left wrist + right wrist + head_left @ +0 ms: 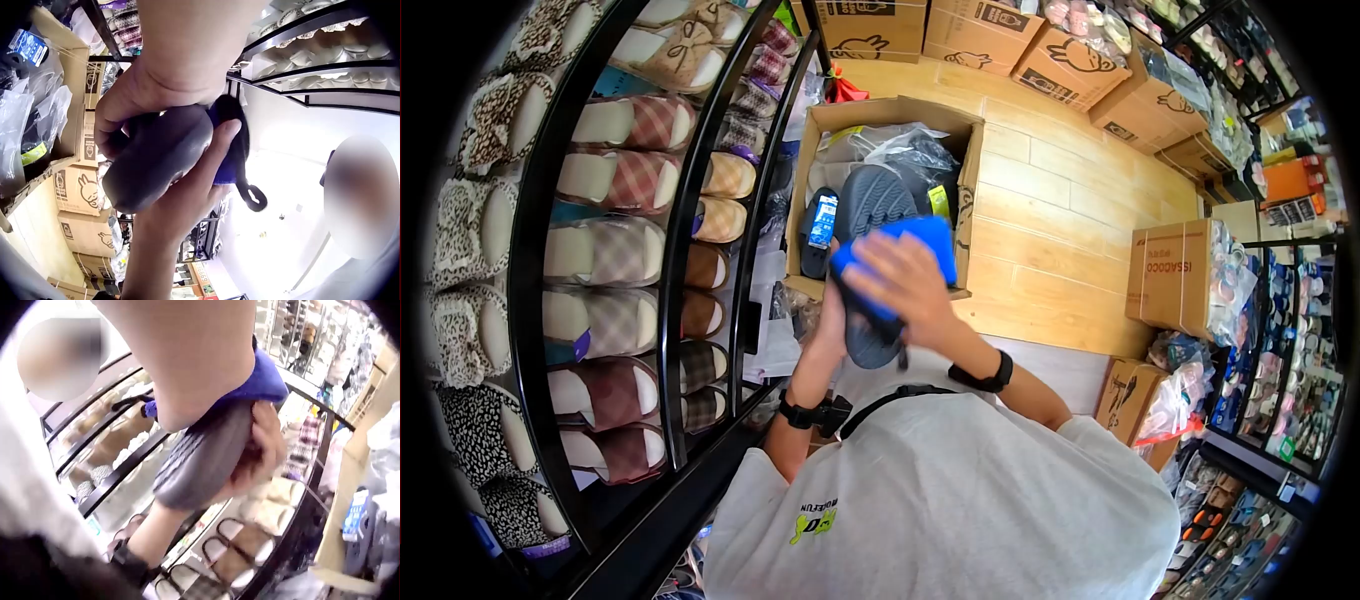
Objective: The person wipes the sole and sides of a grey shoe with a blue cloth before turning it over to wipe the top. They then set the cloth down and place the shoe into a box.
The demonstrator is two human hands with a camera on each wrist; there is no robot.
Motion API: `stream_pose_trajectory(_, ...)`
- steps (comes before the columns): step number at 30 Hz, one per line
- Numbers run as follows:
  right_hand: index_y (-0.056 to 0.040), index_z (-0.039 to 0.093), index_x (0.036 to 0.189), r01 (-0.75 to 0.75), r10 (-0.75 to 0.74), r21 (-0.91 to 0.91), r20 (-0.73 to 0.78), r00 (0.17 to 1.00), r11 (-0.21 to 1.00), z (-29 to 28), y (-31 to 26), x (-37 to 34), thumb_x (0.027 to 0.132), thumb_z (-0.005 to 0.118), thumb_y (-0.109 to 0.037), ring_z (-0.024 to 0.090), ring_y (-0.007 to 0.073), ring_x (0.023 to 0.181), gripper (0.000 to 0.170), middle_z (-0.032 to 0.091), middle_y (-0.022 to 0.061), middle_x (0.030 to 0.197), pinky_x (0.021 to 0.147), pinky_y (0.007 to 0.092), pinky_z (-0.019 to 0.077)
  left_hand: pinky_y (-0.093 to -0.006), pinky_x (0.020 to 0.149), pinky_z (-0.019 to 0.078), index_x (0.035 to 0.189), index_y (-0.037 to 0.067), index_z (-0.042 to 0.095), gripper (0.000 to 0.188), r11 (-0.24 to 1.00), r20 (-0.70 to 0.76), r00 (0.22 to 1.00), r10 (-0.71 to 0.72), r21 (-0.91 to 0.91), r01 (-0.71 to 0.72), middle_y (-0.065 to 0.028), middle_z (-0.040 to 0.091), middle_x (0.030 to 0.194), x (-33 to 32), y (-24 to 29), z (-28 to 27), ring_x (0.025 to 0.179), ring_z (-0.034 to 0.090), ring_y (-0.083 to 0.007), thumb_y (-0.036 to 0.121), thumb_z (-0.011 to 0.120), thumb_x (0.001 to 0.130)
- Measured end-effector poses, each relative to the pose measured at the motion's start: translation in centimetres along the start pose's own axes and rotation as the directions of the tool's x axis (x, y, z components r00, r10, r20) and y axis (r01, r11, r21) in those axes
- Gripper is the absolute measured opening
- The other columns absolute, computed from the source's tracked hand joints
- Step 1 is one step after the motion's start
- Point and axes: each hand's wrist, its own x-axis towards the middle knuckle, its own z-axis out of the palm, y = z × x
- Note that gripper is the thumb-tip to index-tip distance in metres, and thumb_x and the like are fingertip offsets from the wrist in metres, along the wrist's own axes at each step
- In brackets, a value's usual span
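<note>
A dark grey slipper (876, 200) with a ridged surface is held over an open cardboard box. My left hand (830, 322) grips it from the left side, fingers curled round its edge, as the right wrist view also shows. Across the slipper's middle lies a bright blue cloth (938, 245). My right hand (908, 285) holds the cloth against the slipper, its thumb along the edge in the left wrist view. A black loop (253, 199) hangs beside the blue cloth. Inside the box, another dark slipper (811, 260) carries a blue label (822, 220).
The cardboard box (972, 190) holds clear plastic bags (860, 145). Racks of slippers (605, 255) stand close on my left. More cartons (1070, 70) line the far side, with another carton (1168, 275) on the right. Wooden floor (1050, 220) lies between them.
</note>
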Motion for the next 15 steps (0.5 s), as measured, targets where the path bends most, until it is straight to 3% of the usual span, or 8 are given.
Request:
stream_pose_trajectory(1, -0.0165, 0.060, 0.147, 0.087, -0.091, 0.073, 0.046, 0.995, 0.993, 0.3, -0.8, -0.9, 0.091, 0.063, -0.027, 0.051, 0.0326, 0.144, 0.058, 0.057, 0.0123, 0.152, 0.119, 0.0524, 0.0334, -0.0449, 0.123, 0.0373, 0.160, 0.019, 0.038, 0.069, 0.932, 0.109, 0.994, -0.015, 0.363, -0.026, -0.0090, 0.043, 0.162, 1.8, 0.0, -1.6, 0.147, 0.044, -0.0223, 0.065, 0.033, 0.108)
stream_pose_trajectory(4, -0.0200, 0.062, 0.145, 0.393, -0.387, -0.041, 0.106, 0.916, 0.919, 0.4, -0.3, -1.5, 0.093, 0.058, -0.017, 0.055, 0.0274, 0.141, 0.052, 0.060, 0.0087, 0.150, 0.116, 0.0481, 0.0387, -0.0448, 0.123, 0.0361, 0.160, 0.018, 0.037, 0.070, 0.980, 0.100, 0.995, 0.018, 0.198, -0.038, -0.0090, 0.044, 0.161, 2.7, -1.5, -2.2, 0.147, 0.044, -0.0224, 0.064, 0.032, 0.108)
stream_pose_trajectory(7, -0.0181, 0.064, 0.143, 0.266, -0.262, -0.064, 0.069, 0.963, 0.962, -2.3, 3.0, 0.2, 0.093, 0.066, -0.022, 0.056, 0.0290, 0.139, 0.050, 0.060, 0.0106, 0.150, 0.115, 0.0498, 0.0401, -0.0446, 0.125, 0.0343, 0.160, 0.016, 0.036, 0.071, 0.997, 0.064, 0.996, 0.061, -0.057, -0.058, -0.0089, 0.045, 0.160, 2.3, -2.7, -1.6, 0.146, 0.045, -0.0226, 0.064, 0.032, 0.109)
stream_pose_trajectory(8, -0.0166, 0.064, 0.142, 0.166, -0.166, -0.022, -0.013, 0.986, 0.986, -3.0, 3.8, 1.0, 0.092, 0.071, -0.023, 0.056, 0.0309, 0.139, 0.051, 0.060, 0.0121, 0.149, 0.115, 0.0505, 0.0401, -0.0430, 0.122, 0.0379, 0.158, 0.013, 0.039, 0.071, 0.963, 0.073, 0.963, 0.258, 0.063, -0.262, -0.0090, 0.049, 0.155, 3.0, -4.4, -2.5, 0.140, 0.050, -0.0217, 0.064, 0.030, 0.109)
stream_pose_trajectory(9, -0.0152, 0.064, 0.142, 0.073, -0.070, 0.027, -0.091, 0.993, 0.997, -3.5, 4.6, 1.8, 0.090, 0.075, -0.024, 0.056, 0.0327, 0.138, 0.053, 0.060, 0.0135, 0.149, 0.114, 0.0512, 0.0400, -0.0416, 0.116, 0.0429, 0.157, 0.011, 0.041, 0.071, 0.958, 0.202, 0.938, 0.281, -0.004, -0.286, -0.0093, 0.052, 0.151, 3.0, -3.4, -1.1, 0.135, 0.053, -0.0219, 0.063, 0.028, 0.110)
stream_pose_trajectory(11, -0.0098, 0.064, 0.141, -0.064, 0.080, 0.064, -0.294, 0.952, 0.996, -3.5, 4.9, 3.3, 0.087, 0.080, -0.031, 0.056, 0.0393, 0.136, 0.060, 0.060, 0.0172, 0.148, 0.114, 0.0538, 0.0389, -0.0410, 0.115, 0.0440, 0.157, 0.010, 0.041, 0.071, 0.940, 0.262, 0.925, 0.275, 0.127, -0.316, -0.0102, 0.051, 0.152, 4.1, -3.9, -3.7, 0.138, 0.051, -0.0220, 0.061, 0.028, 0.111)
stream_pose_trajectory(13, -0.0086, 0.065, 0.139, -0.027, 0.039, 0.041, -0.328, 0.944, 0.999, -3.0, 3.5, 2.9, 0.087, 0.080, -0.032, 0.056, 0.0406, 0.136, 0.059, 0.061, 0.0174, 0.147, 0.114, 0.0549, 0.0385, -0.0377, 0.109, 0.0472, 0.150, 0.008, 0.048, 0.068, 0.898, 0.223, 0.904, 0.365, 0.174, -0.405, -0.0089, 0.058, 0.142, 3.0, -3.7, -1.4, 0.127, 0.057, -0.0205, 0.060, 0.027, 0.111)
stream_pose_trajectory(15, -0.0142, 0.068, 0.136, 0.084, -0.083, -0.003, -0.196, 0.977, 0.996, -1.8, 1.6, 1.0, 0.090, 0.075, -0.028, 0.058, 0.0351, 0.136, 0.048, 0.063, 0.0129, 0.145, 0.115, 0.0504, 0.0387, -0.0324, 0.097, 0.0506, 0.145, 0.009, 0.051, 0.069, 0.921, -0.088, 0.917, 0.390, 0.021, -0.390, -0.0060, 0.063, 0.124, 1.9, -3.6, 0.3, 0.107, 0.063, -0.0163, 0.063, 0.027, 0.110)
